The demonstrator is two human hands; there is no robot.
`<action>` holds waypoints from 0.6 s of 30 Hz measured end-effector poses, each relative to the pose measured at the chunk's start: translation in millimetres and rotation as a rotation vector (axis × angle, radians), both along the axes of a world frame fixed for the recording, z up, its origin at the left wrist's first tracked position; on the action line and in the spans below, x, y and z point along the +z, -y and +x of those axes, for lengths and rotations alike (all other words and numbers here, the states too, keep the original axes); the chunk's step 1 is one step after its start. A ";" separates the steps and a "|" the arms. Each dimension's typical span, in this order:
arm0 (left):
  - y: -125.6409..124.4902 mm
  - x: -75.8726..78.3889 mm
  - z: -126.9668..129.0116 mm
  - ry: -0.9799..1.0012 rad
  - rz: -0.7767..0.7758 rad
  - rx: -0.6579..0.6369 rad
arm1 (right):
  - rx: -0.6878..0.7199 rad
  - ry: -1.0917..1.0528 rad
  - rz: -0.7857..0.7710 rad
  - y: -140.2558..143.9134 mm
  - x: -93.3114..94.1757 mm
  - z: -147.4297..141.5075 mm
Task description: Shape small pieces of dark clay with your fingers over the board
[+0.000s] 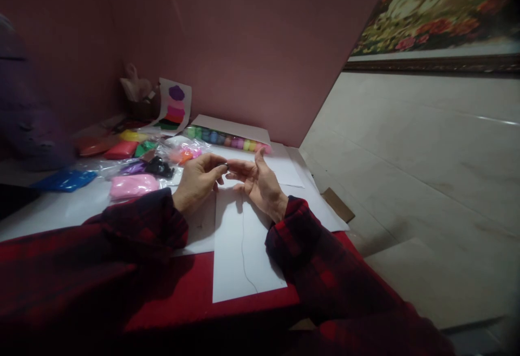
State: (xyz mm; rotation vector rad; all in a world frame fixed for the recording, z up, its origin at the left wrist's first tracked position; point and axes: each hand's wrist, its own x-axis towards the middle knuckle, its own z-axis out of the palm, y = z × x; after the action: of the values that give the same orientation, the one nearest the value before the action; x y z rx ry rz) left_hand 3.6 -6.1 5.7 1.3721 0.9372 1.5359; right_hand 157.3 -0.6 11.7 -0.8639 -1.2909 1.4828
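My left hand (195, 181) is closed in a pinch, with a small black piece of modelling clay (225, 166) between thumb and fingertips. Beside it, my right hand (263, 187) is open, palm turned inward and thumb raised. Its outstretched fingers reach the left fingertips, close to the black piece. Both hands are above a white sheet of paper (231, 269) with a thin wavy line drawn down it. To the left of my left hand lie a black clay packet (159, 168) and a pink clay packet (134, 187).
Several more packets, among them a blue packet (67, 180) and a red packet (122, 149), spread leftward. Behind stand a card with coloured bands (176, 108) and a tray of coloured clay (231, 140). A red cloth (182, 291) covers the table's front; tiled wall (406, 172) at right.
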 end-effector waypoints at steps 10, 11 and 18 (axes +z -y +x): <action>-3.2 -3.7 -1.4 -0.023 0.057 0.016 | 0.043 -0.159 -0.100 -1.4 -1.0 0.3; -3.2 -3.4 -1.2 -0.023 0.060 0.021 | 0.039 -0.161 -0.102 -1.4 -1.1 0.3; -3.0 -2.5 -1.8 -0.005 0.066 0.034 | 0.032 -0.150 -0.057 -0.5 -0.8 -0.6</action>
State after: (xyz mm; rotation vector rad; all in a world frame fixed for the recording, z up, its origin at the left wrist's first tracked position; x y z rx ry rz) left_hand 1.8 -3.1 3.2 1.4139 0.9245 1.6028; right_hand 156.7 -0.1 10.9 -0.7565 -1.1614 1.5859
